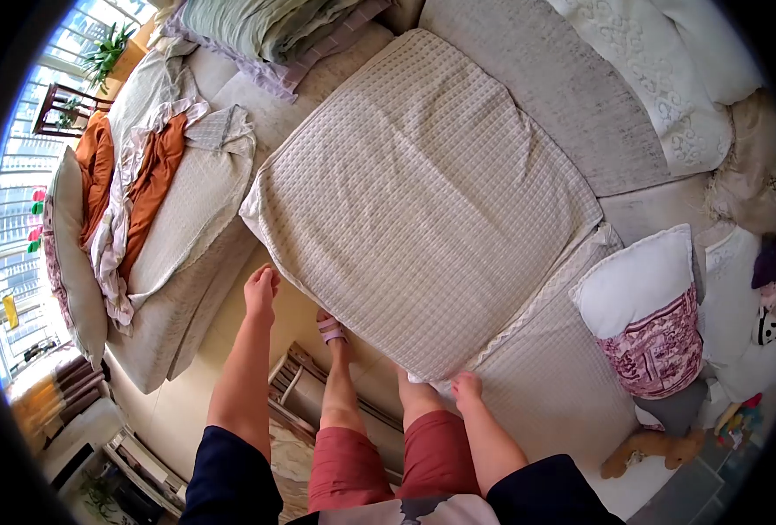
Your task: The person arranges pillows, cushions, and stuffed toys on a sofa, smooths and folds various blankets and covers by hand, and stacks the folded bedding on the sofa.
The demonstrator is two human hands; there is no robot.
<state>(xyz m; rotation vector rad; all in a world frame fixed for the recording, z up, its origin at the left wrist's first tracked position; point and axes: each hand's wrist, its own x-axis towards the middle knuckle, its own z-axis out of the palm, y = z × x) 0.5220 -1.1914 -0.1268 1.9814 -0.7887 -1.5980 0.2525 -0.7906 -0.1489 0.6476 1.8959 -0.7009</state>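
A cream quilted sofa cover (414, 192) lies spread over the sofa's middle seat, with wrinkles across it and its near edge hanging by my legs. My left hand (263, 290) is closed, right beside the cover's left edge; whatever its curled fingers hold, if anything, is hidden. At the cover's near right corner, my right hand (467, 390) is closed on the edge, its fingertips partly out of sight. Under that hand, a second pale quilted cover (554, 385) lies over the neighbouring seat.
A white and maroon pillow (646, 315) rests at the right, near a brown plush toy (650, 452). Orange cloth (153, 188) is draped over the left seat. Folded bedding (261, 31) sits at the back. A low table (296, 394) stands close by my legs.
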